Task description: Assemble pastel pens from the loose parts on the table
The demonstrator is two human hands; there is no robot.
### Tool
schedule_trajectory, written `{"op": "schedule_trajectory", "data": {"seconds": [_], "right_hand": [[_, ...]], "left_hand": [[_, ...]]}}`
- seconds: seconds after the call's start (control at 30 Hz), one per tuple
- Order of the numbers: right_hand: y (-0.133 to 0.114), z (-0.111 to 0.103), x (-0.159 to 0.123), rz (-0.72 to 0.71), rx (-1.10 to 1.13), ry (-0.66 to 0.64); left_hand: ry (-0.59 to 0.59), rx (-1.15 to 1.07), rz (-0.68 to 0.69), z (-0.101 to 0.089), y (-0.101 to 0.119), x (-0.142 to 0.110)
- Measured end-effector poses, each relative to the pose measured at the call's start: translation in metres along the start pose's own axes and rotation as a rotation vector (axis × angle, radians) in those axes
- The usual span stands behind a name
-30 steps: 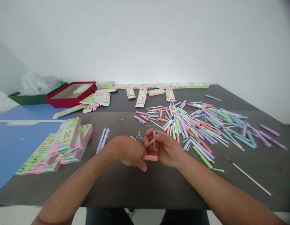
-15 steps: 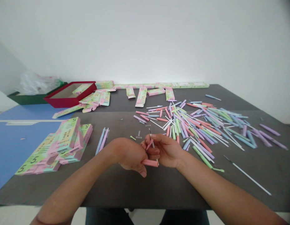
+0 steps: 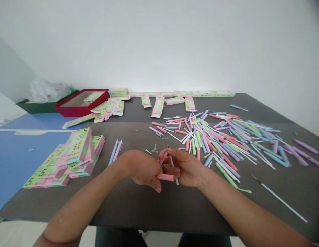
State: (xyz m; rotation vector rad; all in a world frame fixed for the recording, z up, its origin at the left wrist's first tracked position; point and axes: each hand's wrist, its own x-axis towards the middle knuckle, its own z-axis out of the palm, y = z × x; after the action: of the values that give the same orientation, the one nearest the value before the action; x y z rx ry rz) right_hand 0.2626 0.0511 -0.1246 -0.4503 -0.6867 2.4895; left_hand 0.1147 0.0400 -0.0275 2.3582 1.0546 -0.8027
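My left hand (image 3: 146, 169) is bent at the wrist over the table, its fingers closed round a coral pen barrel (image 3: 166, 177) whose end points right. Against it, my right hand (image 3: 186, 168) pinches a thin white pen refill (image 3: 172, 163) with a dark tip upward; its lower end hangs just right of the barrel. A slim pink piece (image 3: 163, 158) shows between the two hands, and I cannot tell which one grips it. The left fingertips are partly hidden. Close by on the table lie small clear pieces (image 3: 154, 148) and a small green clip-like piece (image 3: 148, 151).
A wide heap of coloured barrels and white refills (image 3: 216, 137) covers the right side. One refill (image 3: 280, 199) lies apart. Two pens (image 3: 115, 152) and stacked printed boxes (image 3: 77, 151) are at left. Behind stand a red tray (image 3: 79, 110), a green tray (image 3: 41, 107) and more boxes (image 3: 158, 106).
The refill in my right hand has shifted, its lower end now clear to the right of the coral barrel. Both hands stay close together. The whole view has moved slightly.
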Motion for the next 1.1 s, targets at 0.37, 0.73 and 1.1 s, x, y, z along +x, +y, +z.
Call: {"op": "schedule_trajectory", "data": {"seconds": [0.37,0.73,1.1], "right_hand": [[0.003,0.005,-0.001,-0.057,-0.141,0.045],[-0.001,0.008,-0.004,-0.033,-0.08,0.03],[-0.003,-0.01,0.004,-0.134,0.135,-0.021]], "left_hand": [[-0.049,0.047,-0.071,-0.004,-0.001,-0.005],[-0.04,0.026,-0.045,-0.004,-0.003,-0.008],[-0.022,-0.015,-0.083,-0.005,-0.001,-0.01]]}}
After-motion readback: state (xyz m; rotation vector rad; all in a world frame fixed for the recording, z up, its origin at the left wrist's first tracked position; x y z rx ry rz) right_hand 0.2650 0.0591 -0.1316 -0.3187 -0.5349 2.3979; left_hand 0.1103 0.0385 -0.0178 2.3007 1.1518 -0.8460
